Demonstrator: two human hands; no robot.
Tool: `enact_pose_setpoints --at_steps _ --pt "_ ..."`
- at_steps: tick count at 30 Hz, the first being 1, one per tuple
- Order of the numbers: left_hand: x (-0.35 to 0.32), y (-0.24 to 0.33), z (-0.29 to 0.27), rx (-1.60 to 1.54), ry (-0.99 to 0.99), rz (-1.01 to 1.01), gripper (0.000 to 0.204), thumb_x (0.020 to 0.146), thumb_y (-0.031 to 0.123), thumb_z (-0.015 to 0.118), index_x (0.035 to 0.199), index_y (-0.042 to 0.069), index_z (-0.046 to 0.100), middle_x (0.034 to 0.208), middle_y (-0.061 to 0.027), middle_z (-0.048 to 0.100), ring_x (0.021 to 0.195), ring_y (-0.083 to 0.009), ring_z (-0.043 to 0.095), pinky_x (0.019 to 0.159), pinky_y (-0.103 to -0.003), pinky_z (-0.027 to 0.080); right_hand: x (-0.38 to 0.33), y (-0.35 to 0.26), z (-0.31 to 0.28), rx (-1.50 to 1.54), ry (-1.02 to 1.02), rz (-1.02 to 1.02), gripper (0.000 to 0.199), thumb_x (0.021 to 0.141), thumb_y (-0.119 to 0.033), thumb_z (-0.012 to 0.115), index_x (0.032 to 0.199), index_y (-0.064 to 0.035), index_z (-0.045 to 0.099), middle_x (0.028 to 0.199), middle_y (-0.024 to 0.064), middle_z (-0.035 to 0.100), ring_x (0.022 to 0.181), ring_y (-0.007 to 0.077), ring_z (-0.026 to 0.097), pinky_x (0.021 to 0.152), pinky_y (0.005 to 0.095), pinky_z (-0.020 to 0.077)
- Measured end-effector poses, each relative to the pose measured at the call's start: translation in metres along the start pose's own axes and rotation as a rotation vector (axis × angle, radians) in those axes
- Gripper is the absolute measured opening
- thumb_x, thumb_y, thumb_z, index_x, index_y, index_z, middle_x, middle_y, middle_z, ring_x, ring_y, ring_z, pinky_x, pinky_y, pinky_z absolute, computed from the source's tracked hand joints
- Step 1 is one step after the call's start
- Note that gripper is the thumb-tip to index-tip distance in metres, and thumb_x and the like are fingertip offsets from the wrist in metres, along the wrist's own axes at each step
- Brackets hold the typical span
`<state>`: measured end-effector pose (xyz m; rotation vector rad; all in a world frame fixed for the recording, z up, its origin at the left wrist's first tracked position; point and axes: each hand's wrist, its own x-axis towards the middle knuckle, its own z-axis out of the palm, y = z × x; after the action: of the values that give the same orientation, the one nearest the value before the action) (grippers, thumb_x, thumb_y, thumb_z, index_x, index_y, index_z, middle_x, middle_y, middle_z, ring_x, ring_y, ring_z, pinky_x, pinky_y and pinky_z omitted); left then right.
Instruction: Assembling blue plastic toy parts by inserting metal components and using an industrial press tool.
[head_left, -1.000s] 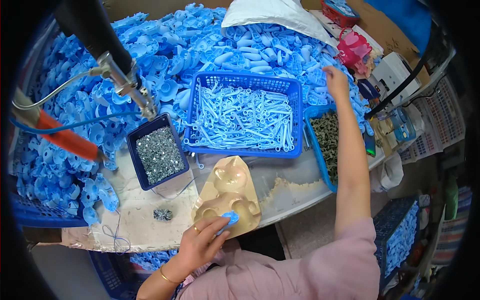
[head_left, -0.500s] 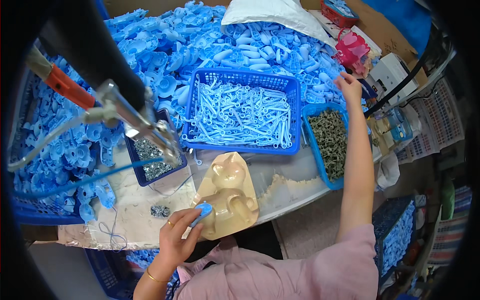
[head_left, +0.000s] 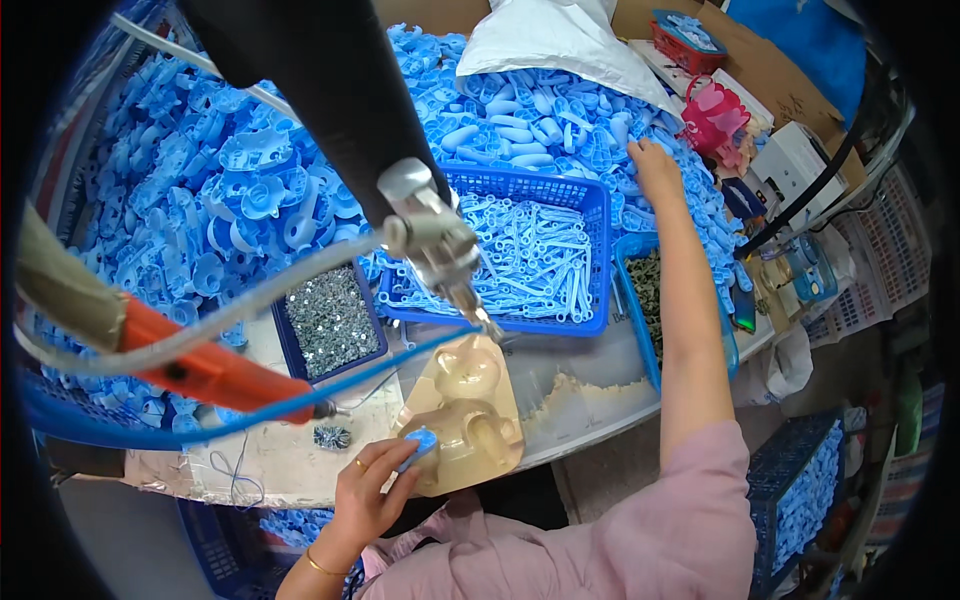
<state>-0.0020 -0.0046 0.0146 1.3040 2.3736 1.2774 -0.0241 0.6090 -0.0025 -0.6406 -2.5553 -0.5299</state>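
My left hand (head_left: 375, 487) is closed on a small blue plastic part (head_left: 421, 447), pinched between thumb and fingers. It holds the part at the left edge of a clear, yellowish moulded fixture (head_left: 470, 372) with rounded hollows, lying at the table's front edge. My right arm stretches far forward. At its end my right hand (head_left: 656, 172) touches the heap of blue plastic pieces (head_left: 530, 130), its fingers drawn together. Whatever lies between those fingertips is too small to make out.
A black hanging tool with a metal tip (head_left: 440, 245) hangs over a blue basket (head_left: 607, 240) of ring-ended rods. An orange-handled tool (head_left: 215, 365) crosses the left. A screw tray (head_left: 330, 320), a bin of dark parts (head_left: 648, 300) and a white sack (head_left: 560, 45) stand around.
My right hand has moved left into the heap, and its fingers have drawn together. The hanging tool and orange-handled tool have shifted right across the view. My left hand still holds its part by the fixture.
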Motion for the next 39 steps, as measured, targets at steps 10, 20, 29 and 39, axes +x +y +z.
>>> enact_pose_setpoints --at_steps 10,20,29,39 --pt "-0.006 -0.005 -0.006 0.042 0.022 0.043 0.035 0.08 -0.001 0.075 0.114 0.003 0.069 0.105 -0.0156 0.07 0.091 -0.0332 0.069 0.079 -0.038 0.056 -0.007 0.011 -0.019 -0.005 -0.066 -0.142 0.016 0.084 -0.007 0.065 0.099 -0.0092 0.064 0.105 0.0117 0.064 0.087 0.0306 0.065 0.074 0.0391 0.054" --pt "-0.017 -0.02 -0.005 0.455 -0.075 0.35 0.043 0.076 0.015 0.077 0.117 0.007 0.069 0.112 -0.0074 0.068 0.105 -0.0283 0.065 0.088 -0.039 0.056 -0.134 -0.17 -0.211 0.876 -0.212 -0.758 0.012 0.081 -0.002 0.07 0.093 -0.0058 0.071 0.105 0.0117 0.072 0.095 0.0282 0.069 0.075 0.0401 0.0567" --pt "-0.031 -0.028 0.017 0.382 -0.059 0.369 0.042 0.081 0.019 0.077 0.119 0.004 0.066 0.118 -0.0098 0.065 0.112 -0.0281 0.063 0.1 -0.043 0.051 -0.199 -0.232 -0.228 0.611 -0.553 -1.136 0.022 0.079 -0.012 0.062 0.101 -0.0096 0.066 0.113 0.0022 0.065 0.111 0.0224 0.06 0.09 0.0361 0.0486" --pt "0.041 -0.139 -0.098 0.491 0.419 0.014 0.036 0.09 0.011 0.065 0.125 0.007 0.061 0.116 -0.0174 0.066 0.11 -0.0372 0.06 0.093 -0.046 0.048 -0.203 -0.236 -0.239 0.712 -0.514 -0.945 0.025 0.078 -0.009 0.069 0.103 -0.0098 0.069 0.111 0.0029 0.068 0.108 0.0253 0.061 0.089 0.039 0.048"
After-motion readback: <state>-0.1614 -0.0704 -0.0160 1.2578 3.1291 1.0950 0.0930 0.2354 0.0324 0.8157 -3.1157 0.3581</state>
